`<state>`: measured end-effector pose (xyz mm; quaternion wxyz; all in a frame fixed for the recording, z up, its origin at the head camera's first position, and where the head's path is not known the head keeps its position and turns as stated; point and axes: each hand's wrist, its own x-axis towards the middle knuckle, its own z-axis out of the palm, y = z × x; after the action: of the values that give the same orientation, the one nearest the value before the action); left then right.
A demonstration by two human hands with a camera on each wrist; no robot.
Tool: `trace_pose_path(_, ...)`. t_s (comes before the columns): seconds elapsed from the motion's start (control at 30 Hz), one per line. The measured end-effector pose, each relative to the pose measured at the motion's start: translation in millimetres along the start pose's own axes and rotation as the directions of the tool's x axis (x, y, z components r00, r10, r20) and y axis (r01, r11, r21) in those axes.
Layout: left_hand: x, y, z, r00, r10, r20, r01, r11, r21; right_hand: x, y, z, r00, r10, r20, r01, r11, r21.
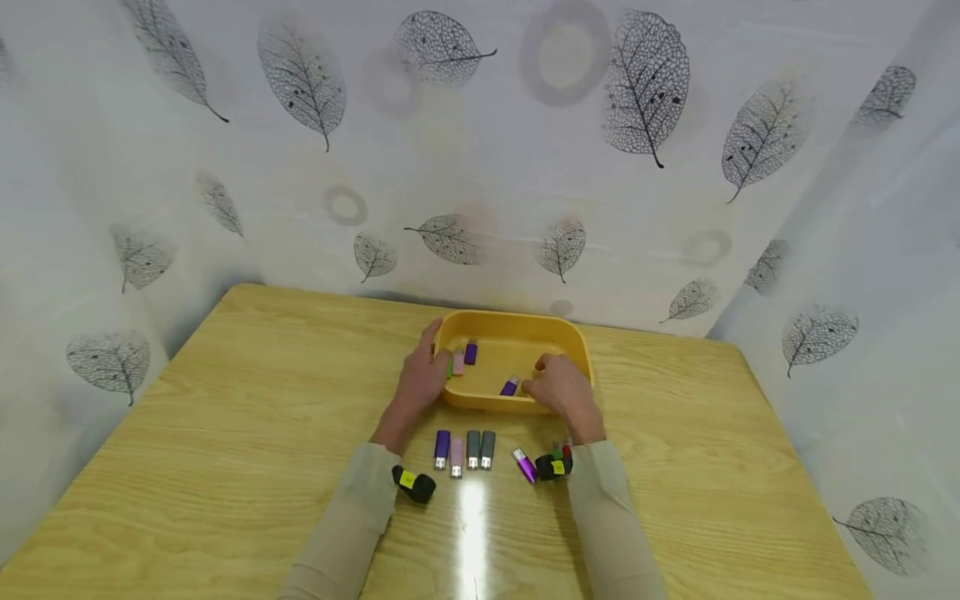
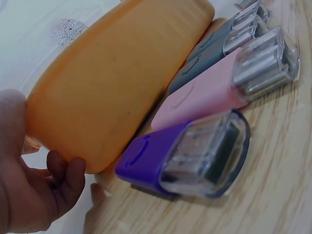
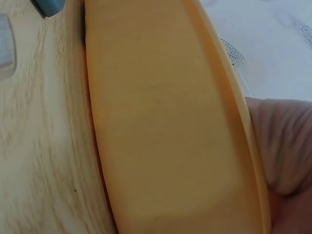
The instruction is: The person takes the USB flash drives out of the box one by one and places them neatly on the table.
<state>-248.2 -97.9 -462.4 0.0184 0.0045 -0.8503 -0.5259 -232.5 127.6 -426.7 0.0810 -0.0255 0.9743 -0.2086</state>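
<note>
Your site: a curtained-off table space, home or studio unclear. You face one wood-grain tabletop [image 1: 285, 383], bounded left, right and far side by pale hangings [image 1: 487, 142] printed with skeleton leaves [image 1: 647, 83].

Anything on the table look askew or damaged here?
One purple USB stick in front of the yellow tray lies slanted, while four sticks to its left lie roughly parallel. No damage shows.

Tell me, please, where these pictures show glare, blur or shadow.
Head view: a bright glare streak lies on the table, nearer the person than the grey drives; left wrist view: the leaf print behind the yellow tray looks hazy; right wrist view: a pale object cut off by the left edge is blurred, and a dark shadow follows the tray's base.
</note>
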Motion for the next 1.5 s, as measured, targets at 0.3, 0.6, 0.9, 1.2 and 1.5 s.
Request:
trace_pose_path(0.3, 0.8, -2.2, -0.5, 1.000, 0.002, -0.002, -0.002, 1.000, -0.005, 0.2, -0.7, -0.7, 0.999, 0.007, 0.034, -0.008, 0.999, 0.054)
trace_pose_path(0.6, 1.1, -3.3, -0.6, 1.000, -0.003, -0.004, 0.002, 1.000, -0.014, 2.0, 1.5, 0.7, 0.999, -0.028, -0.031, 0.030, 0.997, 0.068)
trace_pose_path(0.9, 0.6, -1.2, -3.6, 1.000, 0.002, -0.012, -0.002, 1.000, -0.017, 0.6, -3.5, 2.6, 0.992, 0.001, -0.127, 0.006, 0.999, 0.050)
trace_pose_path(1.2, -6.0, -6.4, 6.8, 1.000, -0.005, 0.012, 0.005, 1.000, -0.004, -9.5, 4.7, 7.6, 0.987, 0.016, -0.157, -0.012, 0.999, 0.030)
trace_pose_path(1.5, 0.2, -2.1, 0.8, 1.000, 0.011, -0.024, -0.010, 1.000, 0.011, -3.5, -0.4, 3.1, 0.984, -0.002, -0.178, 0.010, 0.999, 0.045)
